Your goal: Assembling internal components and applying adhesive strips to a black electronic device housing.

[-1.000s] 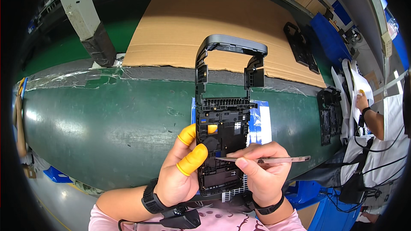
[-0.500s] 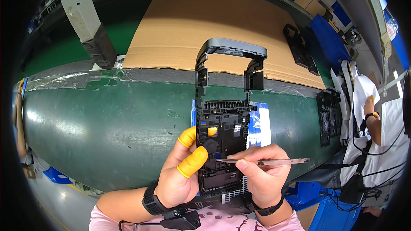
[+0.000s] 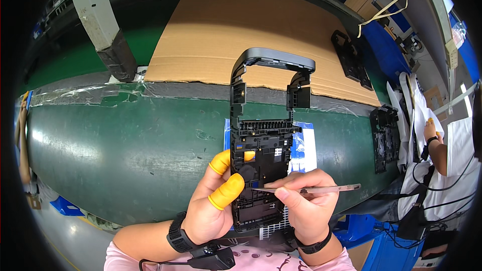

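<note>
From my seat I watch the left hand (image 3: 208, 218) gripping a black plastic frame (image 3: 265, 173) by its left edge: the thumb, in a yellow finger cover (image 3: 226, 192), presses on the near side, and a second covered finger reaches behind, showing through a gap. The frame is upright in my view, its looped end away from the person, above the near part of the green worktop (image 3: 125, 160); I cannot tell whether its lower end rests on anything.

The fingers of the right hand (image 3: 314, 206) are closed in a pinch on slim metal tweezers (image 3: 329, 189). Their tip points left into the frame, beside a small blue patch; whether it touches, I can't make out.

Compared with half a second ago, little has changed at the work: both grips are the same, and the tweezers' back end sits slightly further left. The frame shows a touch lower, but so does the cardboard (image 3: 241, 25), so my view has shifted a little. The clearest change is the cream cord (image 3: 374, 18) at upper right, which now hangs lower. A co-worker's hand (image 3: 431, 130) has also dropped slightly, beside a black part (image 3: 384, 140) on the worktop.
</note>
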A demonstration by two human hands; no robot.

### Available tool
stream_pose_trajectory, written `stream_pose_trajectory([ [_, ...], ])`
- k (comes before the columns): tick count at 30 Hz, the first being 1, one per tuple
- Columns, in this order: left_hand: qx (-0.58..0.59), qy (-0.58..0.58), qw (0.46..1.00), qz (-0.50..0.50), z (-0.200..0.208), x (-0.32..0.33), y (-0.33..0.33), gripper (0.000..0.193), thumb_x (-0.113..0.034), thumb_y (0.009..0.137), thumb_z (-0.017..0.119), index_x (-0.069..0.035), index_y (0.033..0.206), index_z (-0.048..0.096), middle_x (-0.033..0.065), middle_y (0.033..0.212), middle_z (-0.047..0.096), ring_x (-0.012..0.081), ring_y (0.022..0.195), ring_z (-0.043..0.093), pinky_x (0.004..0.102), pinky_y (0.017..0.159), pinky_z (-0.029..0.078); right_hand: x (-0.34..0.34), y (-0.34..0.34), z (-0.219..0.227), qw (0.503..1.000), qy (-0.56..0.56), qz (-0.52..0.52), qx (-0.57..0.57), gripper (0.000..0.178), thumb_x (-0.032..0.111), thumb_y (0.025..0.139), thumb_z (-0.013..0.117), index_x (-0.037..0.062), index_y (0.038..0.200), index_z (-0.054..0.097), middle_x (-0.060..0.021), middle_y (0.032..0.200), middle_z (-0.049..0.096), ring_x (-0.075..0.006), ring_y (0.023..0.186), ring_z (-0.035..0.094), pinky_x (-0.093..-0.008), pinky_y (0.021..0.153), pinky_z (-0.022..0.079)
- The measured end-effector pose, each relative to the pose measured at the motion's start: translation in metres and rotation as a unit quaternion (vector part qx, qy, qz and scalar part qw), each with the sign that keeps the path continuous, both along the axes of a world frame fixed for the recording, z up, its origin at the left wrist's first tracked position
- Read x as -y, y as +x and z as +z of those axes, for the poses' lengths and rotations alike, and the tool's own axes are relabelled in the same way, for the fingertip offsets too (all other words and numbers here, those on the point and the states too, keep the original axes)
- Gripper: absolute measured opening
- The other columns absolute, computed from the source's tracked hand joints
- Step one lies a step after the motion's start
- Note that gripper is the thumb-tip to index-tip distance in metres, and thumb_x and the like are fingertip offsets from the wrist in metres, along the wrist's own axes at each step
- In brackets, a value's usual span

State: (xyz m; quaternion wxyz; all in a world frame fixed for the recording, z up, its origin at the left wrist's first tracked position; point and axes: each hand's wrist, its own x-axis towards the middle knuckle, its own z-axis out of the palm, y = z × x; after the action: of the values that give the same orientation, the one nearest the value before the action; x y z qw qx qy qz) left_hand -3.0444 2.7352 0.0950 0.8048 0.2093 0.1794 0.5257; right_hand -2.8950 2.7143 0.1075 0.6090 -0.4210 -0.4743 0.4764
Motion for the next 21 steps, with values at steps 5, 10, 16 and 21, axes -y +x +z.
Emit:
stream_pose_trajectory([
  [5, -0.059, -0.023, 0.998, 0.01, 0.0031, -0.0007, -0.0005, 0.038, -0.022, 0.085, 0.05, -0.005, 0.118, 0.042, 0.009, 0.114, 0.048, 0.0207, 0.103, 0.048, 0.0374, 0.09, 0.039, -0.001, 0.0047, 0.0028, 0.995, -0.024, 0.016, -0.097, 0.013, -0.008, 0.071, 0.062, -0.004, 0.077, 0.05, -0.0196, 0.076, 0.061, -0.0218, 0.072, 0.063, -0.0266, 0.062, 0.05],
  [10, 0.013, -0.044, 0.999, -0.023, 0.0021, -0.001, -0.0027, 0.034, -0.012, 0.087, 0.047, -0.006, 0.12, 0.039, 0.0073, 0.117, 0.046, 0.016, 0.106, 0.045, 0.0321, 0.092, 0.036, 0.0006, 0.0008, 0.0049, 0.999, -0.027, -0.008, -0.021, 0.013, -0.005, 0.071, 0.063, -0.0046, 0.078, 0.052, -0.0196, 0.077, 0.062, -0.0173, 0.069, 0.061, -0.0237, 0.06, 0.05],
  [16, -0.044, -0.041, 0.998, 0.002, 0.0042, 0.0005, 0.0007, 0.037, -0.022, 0.086, 0.048, -0.006, 0.118, 0.041, 0.0103, 0.115, 0.048, 0.0234, 0.103, 0.049, 0.0394, 0.09, 0.039, 0.0008, 0.0012, 0.0057, 0.999, -0.035, -0.004, -0.027, 0.011, -0.004, 0.072, 0.064, -0.0045, 0.077, 0.054, -0.0178, 0.077, 0.062, -0.0126, 0.064, 0.059, -0.0203, 0.057, 0.047],
  [21, -0.042, -0.043, 0.998, 0.002, 0.0033, 0.0005, 0.0004, 0.037, -0.022, 0.086, 0.048, -0.007, 0.119, 0.04, 0.0106, 0.115, 0.048, 0.0236, 0.103, 0.049, 0.0401, 0.089, 0.04, -0.0006, 0.0, 0.005, 1.0, -0.025, -0.005, -0.007, 0.011, -0.003, 0.072, 0.064, -0.0043, 0.077, 0.054, -0.0168, 0.077, 0.063, -0.0111, 0.063, 0.058, -0.0196, 0.055, 0.046],
])
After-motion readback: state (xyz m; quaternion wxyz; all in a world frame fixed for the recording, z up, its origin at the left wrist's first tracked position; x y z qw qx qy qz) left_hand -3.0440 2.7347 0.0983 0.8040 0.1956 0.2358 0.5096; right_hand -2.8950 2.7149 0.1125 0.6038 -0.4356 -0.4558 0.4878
